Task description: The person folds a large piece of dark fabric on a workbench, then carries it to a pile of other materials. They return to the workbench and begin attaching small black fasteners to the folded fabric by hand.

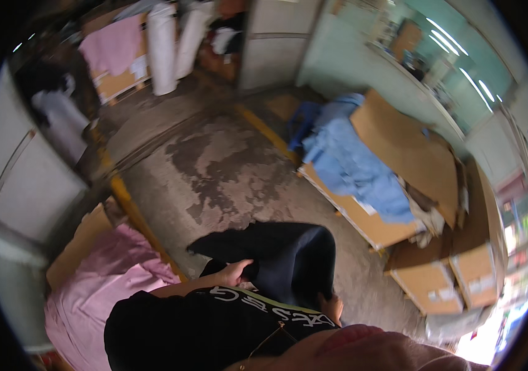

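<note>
Dark navy cloth (304, 250) hangs in front of our body in the head view, spread between our two hands above the worn floor (227, 167). Our left hand (237, 272) has its grip clamped on the cloth's near left part; our right hand (333, 308) has its grip closed on the near right corner, with some fingers hidden. The middle of the cloth bends into a rounded fold. To our left, pink cloth (112, 278) lies heaped beside a yellow line (129, 207). Ahead on our right, light blue cloth (353, 167) covers part of a cardboard box (350, 213), with a large cardboard sheet (406, 148) leaning over it. White rolls (163, 52) stand farther off.
</note>
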A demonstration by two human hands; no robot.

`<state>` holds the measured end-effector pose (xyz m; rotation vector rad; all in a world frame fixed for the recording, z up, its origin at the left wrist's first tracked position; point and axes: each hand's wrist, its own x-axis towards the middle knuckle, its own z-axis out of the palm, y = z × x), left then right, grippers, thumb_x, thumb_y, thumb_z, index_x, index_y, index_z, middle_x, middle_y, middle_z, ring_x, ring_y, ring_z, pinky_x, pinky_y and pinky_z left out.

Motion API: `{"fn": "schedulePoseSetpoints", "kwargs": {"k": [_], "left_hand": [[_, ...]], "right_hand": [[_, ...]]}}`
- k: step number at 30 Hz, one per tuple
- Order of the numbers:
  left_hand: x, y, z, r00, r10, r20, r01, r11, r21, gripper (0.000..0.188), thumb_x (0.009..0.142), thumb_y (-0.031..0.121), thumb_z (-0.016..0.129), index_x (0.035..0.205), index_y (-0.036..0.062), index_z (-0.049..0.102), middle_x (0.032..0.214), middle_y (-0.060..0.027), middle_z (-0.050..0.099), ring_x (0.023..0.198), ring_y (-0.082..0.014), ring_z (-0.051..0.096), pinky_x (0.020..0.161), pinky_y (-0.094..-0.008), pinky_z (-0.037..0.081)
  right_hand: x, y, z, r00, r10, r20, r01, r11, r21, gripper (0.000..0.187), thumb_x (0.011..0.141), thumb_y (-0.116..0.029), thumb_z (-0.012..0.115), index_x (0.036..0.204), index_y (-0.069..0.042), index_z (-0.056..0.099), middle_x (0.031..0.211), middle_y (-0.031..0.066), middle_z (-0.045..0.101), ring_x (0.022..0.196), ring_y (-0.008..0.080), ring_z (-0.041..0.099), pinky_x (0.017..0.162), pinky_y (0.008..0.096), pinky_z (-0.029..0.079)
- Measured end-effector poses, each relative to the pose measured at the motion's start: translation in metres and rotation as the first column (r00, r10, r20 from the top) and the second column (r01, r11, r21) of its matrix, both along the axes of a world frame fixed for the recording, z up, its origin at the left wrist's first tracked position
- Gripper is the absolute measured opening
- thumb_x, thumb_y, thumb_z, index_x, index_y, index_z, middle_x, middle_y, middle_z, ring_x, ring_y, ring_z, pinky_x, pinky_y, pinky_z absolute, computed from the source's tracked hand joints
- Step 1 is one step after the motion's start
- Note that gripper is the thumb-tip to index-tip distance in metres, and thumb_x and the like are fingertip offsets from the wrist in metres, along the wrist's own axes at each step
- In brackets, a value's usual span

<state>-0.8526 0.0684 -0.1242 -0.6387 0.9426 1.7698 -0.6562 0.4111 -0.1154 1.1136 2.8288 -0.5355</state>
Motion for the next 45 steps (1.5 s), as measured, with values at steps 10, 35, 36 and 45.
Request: {"fn": "schedulePoseSetpoints", "kwargs": {"k": [10, 35, 36, 45], "left_hand": [[-0.208, -0.169, 0.086, 0.79, 0.473, -0.39, -0.559, 0.818, -0.139, 0.037, 0.102, 0.032, 0.05, 0.126, 0.0044, 0.06, 0.121, -0.0096, 0.068, 0.11, -0.0234, 0.066, 0.1, -0.0421, 0.052], [-0.567, -0.584, -0.03, 0.027, 1.0, 0.006, -0.998, 0.028, -0.06, 0.038, 0.103, 0.034, 0.052, 0.129, 0.0068, 0.06, 0.119, -0.0113, 0.07, 0.111, -0.026, 0.066, 0.1, -0.0469, 0.052], [-0.574, -0.607, -0.045, 0.026, 1.0, 0.012, -0.999, 0.026, -0.024, 0.038, 0.104, 0.035, 0.05, 0.128, 0.0082, 0.06, 0.117, -0.0102, 0.07, 0.108, -0.0258, 0.066, 0.097, -0.047, 0.052], [-0.763, -0.881, 0.002, 0.18, 0.972, 0.148, -0.983, 0.172, 0.065, 0.033, 0.105, 0.04, 0.044, 0.122, 0.019, 0.062, 0.119, -0.0046, 0.068, 0.111, -0.0226, 0.063, 0.093, -0.0443, 0.049]], "right_hand": [[-0.455, -0.131, 0.116, 0.707, 0.702, 0.088, -0.707, 0.706, 0.046, 0.058, 0.088, -0.062, 0.062, 0.099, -0.006, 0.072, 0.085, 0.0218, 0.071, 0.09, 0.0435, 0.067, 0.08, 0.0544, 0.051], [-1.129, -0.71, 0.097, -0.25, 0.967, -0.042, -0.964, -0.253, -0.087, 0.056, 0.091, -0.056, 0.061, 0.088, -0.001, 0.071, 0.075, 0.0243, 0.067, 0.078, 0.0446, 0.066, 0.068, 0.052, 0.05], [-1.143, -0.737, 0.091, -0.273, 0.961, -0.04, -0.956, -0.276, -0.096, 0.056, 0.091, -0.057, 0.061, 0.09, -0.001, 0.071, 0.075, 0.0236, 0.067, 0.078, 0.0445, 0.066, 0.068, 0.0519, 0.05], [-1.237, -0.94, 0.136, -0.044, 0.998, 0.048, -0.996, -0.041, -0.077, 0.054, 0.09, -0.058, 0.061, 0.094, -0.005, 0.072, 0.081, 0.022, 0.069, 0.084, 0.0438, 0.067, 0.072, 0.0531, 0.051]]}}
